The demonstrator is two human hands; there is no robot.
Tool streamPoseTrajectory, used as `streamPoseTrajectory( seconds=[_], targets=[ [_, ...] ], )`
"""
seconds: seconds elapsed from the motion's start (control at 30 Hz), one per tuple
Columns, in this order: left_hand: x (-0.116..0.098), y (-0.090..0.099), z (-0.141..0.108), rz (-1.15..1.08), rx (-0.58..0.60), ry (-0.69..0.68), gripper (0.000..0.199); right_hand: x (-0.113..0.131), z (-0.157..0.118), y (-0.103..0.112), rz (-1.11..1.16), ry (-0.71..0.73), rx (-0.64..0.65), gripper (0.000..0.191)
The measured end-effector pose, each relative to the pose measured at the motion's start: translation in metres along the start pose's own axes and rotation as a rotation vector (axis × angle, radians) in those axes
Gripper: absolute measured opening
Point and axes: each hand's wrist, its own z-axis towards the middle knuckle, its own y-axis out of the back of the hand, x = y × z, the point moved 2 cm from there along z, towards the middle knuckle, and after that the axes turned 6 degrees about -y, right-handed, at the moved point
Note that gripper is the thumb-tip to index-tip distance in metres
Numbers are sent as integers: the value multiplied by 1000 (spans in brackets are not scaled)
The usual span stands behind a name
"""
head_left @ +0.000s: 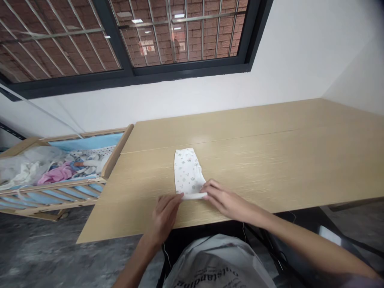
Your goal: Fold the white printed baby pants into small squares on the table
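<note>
Small white baby pants [187, 172] with a fine print lie lengthwise on the wooden table [255, 160], apparently doubled over. The narrow end points away from me, and the wide end, with a plain white band, is nearest. My left hand [165, 214] pinches the left corner of that band between thumb and fingers. At the right corner, my right hand [221, 199] is closed on the band, its fingers curled over the cloth. The band runs straight between both hands and looks folded or rolled over. My fingertips partly hide both corners.
Left of the table stands a wooden crib [117, 154] with blue lining, holding a heap of clothes [60, 173] and a clear plastic bag. A white wall and a barred window [180, 36] are behind. The table's front edge is close to my body.
</note>
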Motion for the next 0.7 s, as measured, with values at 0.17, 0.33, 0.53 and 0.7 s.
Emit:
streamPoseTrajectory(
  seconds=[0.17, 0.33, 0.53, 0.7],
  targets=[
    [55, -6, 69, 39, 48, 151, 23, -32, 72, 29, 63, -98, -101, 28],
    [120, -36, 124, -2, 128, 452, 26, -99, 154, 31, 157, -253, -147, 18],
    [178, -89, 149, 34, 221, 602, 27, -154, 213, 16, -29, -484, -115, 13],
    [190, -109, 149, 79, 260, 681, 23, -168, 222, 1, -73, -522, -70, 13]
  ],
)
